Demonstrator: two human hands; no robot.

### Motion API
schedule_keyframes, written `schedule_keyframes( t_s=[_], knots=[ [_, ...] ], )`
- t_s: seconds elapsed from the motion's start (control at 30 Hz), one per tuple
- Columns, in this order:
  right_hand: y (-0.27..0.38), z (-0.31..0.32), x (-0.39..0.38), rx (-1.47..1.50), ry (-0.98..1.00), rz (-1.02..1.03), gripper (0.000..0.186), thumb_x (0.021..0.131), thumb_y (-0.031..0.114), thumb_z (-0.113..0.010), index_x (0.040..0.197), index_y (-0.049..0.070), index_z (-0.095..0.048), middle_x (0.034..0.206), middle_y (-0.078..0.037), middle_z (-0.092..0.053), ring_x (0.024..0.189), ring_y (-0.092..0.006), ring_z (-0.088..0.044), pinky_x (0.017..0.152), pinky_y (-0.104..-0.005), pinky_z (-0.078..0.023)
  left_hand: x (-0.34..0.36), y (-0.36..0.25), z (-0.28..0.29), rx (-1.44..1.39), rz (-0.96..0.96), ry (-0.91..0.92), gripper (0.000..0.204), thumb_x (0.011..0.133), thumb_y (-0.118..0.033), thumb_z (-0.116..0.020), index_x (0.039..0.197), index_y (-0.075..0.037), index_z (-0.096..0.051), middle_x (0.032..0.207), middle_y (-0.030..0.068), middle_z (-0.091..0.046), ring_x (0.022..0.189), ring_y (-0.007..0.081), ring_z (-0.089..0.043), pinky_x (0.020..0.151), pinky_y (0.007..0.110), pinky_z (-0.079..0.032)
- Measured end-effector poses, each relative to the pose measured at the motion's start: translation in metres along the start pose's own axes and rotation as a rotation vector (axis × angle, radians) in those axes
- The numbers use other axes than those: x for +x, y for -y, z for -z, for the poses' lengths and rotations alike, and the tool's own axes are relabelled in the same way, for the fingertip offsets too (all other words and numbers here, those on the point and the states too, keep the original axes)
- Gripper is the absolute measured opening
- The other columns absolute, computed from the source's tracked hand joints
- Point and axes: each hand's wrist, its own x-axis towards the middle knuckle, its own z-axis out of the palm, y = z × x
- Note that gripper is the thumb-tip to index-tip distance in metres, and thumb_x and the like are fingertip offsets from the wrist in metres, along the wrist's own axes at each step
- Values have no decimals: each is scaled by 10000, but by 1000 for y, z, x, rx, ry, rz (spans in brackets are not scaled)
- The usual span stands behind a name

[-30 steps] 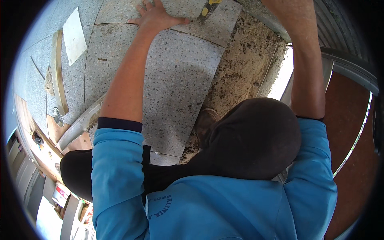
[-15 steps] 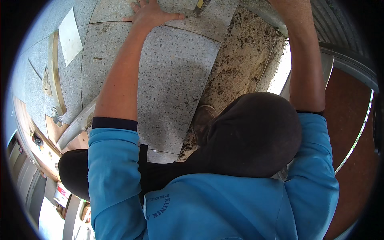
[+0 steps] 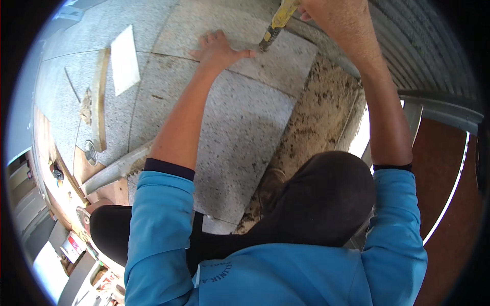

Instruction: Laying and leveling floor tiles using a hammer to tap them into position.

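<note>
My left hand (image 3: 217, 51) lies flat with its fingers spread on a speckled grey floor tile (image 3: 204, 23) at the far side. My right hand (image 3: 332, 18), cut off by the top edge, grips a yellow-and-black tool handle (image 3: 278, 23). The handle slants down and its dark lower end is at the tile, just right of my left thumb; whether it touches, I cannot tell. Its upper end is out of view. Nearer me lies another speckled tile (image 3: 240, 132), its far edge along a joint with the first.
A strip of bare, crumbly mortar bed (image 3: 319, 112) runs right of the tiles, with my shoe (image 3: 272, 186) beside it. To the left lie a wooden batten (image 3: 101, 97), a white sheet (image 3: 124, 61) and a long metal straightedge (image 3: 120, 166). Corrugated metal (image 3: 429, 46) rises at the far right.
My right hand has come into view at the top with more of the tool handle showing. My left hand stays spread on the tile. The whole view has shifted.
</note>
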Motion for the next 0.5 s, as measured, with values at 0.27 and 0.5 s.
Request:
schedule_keyframes(
  t_s=[0.27,0.5],
  knots=[
    [0,-59,80,141,-155,302,540,861,91,-609,1396,20,-589,1000,-297,-689,868,-358,-688,825,-388,-537,18,21,28,31,30,-51,1412,600,-877,-754,1660,-152,-167,1718,225,-53,1570,476,-58,1150,792,-135],
    [5,-96,116,156,27,114,545,897,174,-604,1419,24,-559,1101,-305,-678,1013,-415,-670,899,-424,-513,20,23,20,-24,12,-89,1439,584,-874,-764,1664,-150,-149,1715,238,-52,1566,489,-42,1127,822,-112]
  ],
)
